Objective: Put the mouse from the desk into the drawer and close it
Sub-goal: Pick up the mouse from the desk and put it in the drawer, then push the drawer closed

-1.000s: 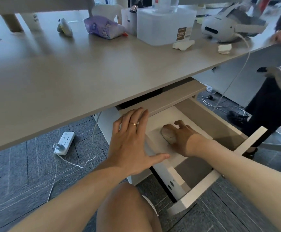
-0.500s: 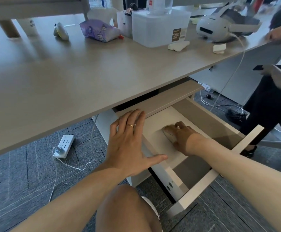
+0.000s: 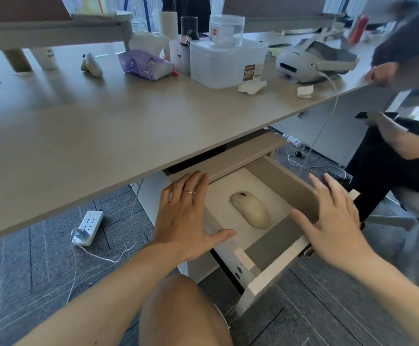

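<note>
A cream mouse (image 3: 251,208) lies alone on the white floor of the drawer (image 3: 288,186), which stands pulled out under the desk (image 3: 128,126). My left hand (image 3: 187,216) rests flat on the drawer's left wall, fingers spread, a ring on one finger. Over the drawer's right front corner hovers my right hand (image 3: 333,221), open with fingers apart and nothing in it. The drawer's white front panel (image 3: 275,273) points toward my knee.
On the desk stand a plastic container (image 3: 225,63), a VR headset (image 3: 308,61), a purple tissue pack (image 3: 144,64) and crumpled tissues. A power strip (image 3: 88,227) with cable lies on the carpet at left. Another person (image 3: 408,121) sits at right.
My right hand has let go of the mouse and drawn back out of the drawer to the right. The mouse stays on the drawer floor. My left hand has not moved.
</note>
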The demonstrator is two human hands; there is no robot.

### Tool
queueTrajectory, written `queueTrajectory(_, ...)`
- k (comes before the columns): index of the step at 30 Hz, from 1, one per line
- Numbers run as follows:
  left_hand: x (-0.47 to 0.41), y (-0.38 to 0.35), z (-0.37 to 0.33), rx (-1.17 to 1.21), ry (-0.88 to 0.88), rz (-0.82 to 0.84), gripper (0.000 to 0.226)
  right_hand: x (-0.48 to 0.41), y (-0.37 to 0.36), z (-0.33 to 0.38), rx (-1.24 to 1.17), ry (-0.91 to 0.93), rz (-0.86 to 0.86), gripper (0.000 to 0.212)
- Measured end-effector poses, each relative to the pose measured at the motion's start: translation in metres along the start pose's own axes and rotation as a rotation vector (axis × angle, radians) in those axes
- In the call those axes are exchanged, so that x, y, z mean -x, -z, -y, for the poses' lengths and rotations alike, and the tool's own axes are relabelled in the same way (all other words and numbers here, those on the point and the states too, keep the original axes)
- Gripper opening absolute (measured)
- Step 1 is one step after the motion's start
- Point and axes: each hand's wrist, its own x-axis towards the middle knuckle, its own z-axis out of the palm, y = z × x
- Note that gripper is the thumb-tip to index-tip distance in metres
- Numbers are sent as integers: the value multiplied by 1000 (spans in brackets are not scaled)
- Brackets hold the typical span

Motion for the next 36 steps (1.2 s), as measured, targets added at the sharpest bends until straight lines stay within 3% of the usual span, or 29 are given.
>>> queueTrajectory(3,-1,2,-2,2,16,19,127,29,-14,-10,-462,-390,-43,84)
queueTrajectory(6,-1,6,-5,-1,29,59,129,41,-23,1,-1011,-691,70,57)
queueTrajectory(8,-1,10,-7,33,45,81,128,41,-23,8,-1217,-804,126,43)
queueTrajectory(11,-4,19,-9,94,73,140,127,36,-25,8,-1319,-836,141,54)
queueTrajectory(15,-7,29,-11,114,95,203,129,27,-29,12,-1345,-873,162,37)
queueTrajectory(20,-9,37,-12,123,103,232,136,15,-35,23,-1335,-852,166,52)
queueTrajectory(27,-14,47,-12,86,67,347,150,-12,-54,39,-1309,-856,169,58)
queueTrajectory(31,-11,38,-5,65,9,255,142,-32,-67,53,-1307,-871,172,64)
queueTrajectory(36,-11,22,11,86,-66,53,110,-45,-78,69,-1362,-882,207,51)
